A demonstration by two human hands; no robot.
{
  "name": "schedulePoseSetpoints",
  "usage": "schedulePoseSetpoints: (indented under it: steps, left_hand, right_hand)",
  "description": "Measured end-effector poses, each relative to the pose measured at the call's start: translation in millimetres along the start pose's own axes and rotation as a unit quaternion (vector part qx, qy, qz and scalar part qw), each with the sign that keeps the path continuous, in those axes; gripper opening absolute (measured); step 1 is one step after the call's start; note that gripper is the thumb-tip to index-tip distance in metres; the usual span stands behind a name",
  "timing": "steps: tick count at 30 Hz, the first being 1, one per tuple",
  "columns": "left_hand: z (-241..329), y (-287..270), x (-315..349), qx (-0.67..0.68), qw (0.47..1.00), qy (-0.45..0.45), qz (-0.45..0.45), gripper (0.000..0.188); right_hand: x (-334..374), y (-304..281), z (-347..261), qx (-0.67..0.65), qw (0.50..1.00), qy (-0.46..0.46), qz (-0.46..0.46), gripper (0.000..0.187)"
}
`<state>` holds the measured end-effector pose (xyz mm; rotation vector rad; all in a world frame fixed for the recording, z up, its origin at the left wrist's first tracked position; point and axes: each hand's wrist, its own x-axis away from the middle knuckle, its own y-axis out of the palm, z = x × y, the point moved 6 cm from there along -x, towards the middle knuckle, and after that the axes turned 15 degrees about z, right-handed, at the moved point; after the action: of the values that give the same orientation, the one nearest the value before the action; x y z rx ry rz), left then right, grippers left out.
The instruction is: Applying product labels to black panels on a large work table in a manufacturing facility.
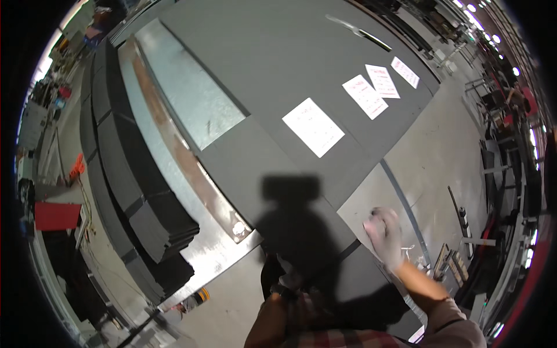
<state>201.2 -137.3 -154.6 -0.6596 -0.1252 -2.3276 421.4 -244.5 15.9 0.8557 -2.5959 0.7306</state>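
My right hand (384, 233), in a pale glove with pinkish fingertips, is raised at the right near the edge of the dark grey sheet-covered table (249, 145). Its fingers are curled in; whatever they may hold is hidden. Close to my body, in shadow at the lower middle, is my left hand (288, 279), also gloved; its fingers cannot be made out. Several white paper sheets with red writing lie on the grey surface, the largest paper (313, 127) nearest to me. Beyond them lies a knife (371, 38) with a black handle.
A long metal bar (180, 148) with a brownish strip runs along the table's left side, beside a bare metal plate (180, 81). Stacks of dark strips (130, 156) lie left of it. An orange item (78, 166) is on the left, and several tools (449, 264) lean at the right.
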Motion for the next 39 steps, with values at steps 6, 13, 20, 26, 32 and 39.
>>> schedulePoseSetpoints:
  steps: [6,13,20,26,32,39]
  left_hand:
    - [121,-48,45,0.506,0.829,-0.238,0.025,0.026]
    - [192,-35,78,-0.035,0.985,0.155,0.067,0.030]
    - [143,-48,45,-0.080,0.990,-0.067,0.092,0.053]
    - [150,-35,22,0.003,0.995,0.101,-0.023,0.058]
    - [92,-9,82,-0.502,0.822,0.161,-0.217,0.070]
    - [140,-8,70,-0.091,0.991,-0.100,0.005,0.073]
  right_hand:
    - [93,62,-53,0.365,0.834,-0.403,0.099,0.056]
    - [94,40,-103,0.175,0.875,-0.441,0.099,0.047]
    - [20,-4,-97,0.426,0.828,-0.329,-0.158,0.018]
    - [-14,-16,17,0.490,0.856,-0.163,-0.033,0.033]
    - [9,6,-52,0.373,0.887,-0.180,-0.206,0.063]
    - [7,28,-55,0.456,0.845,-0.116,-0.255,0.099]
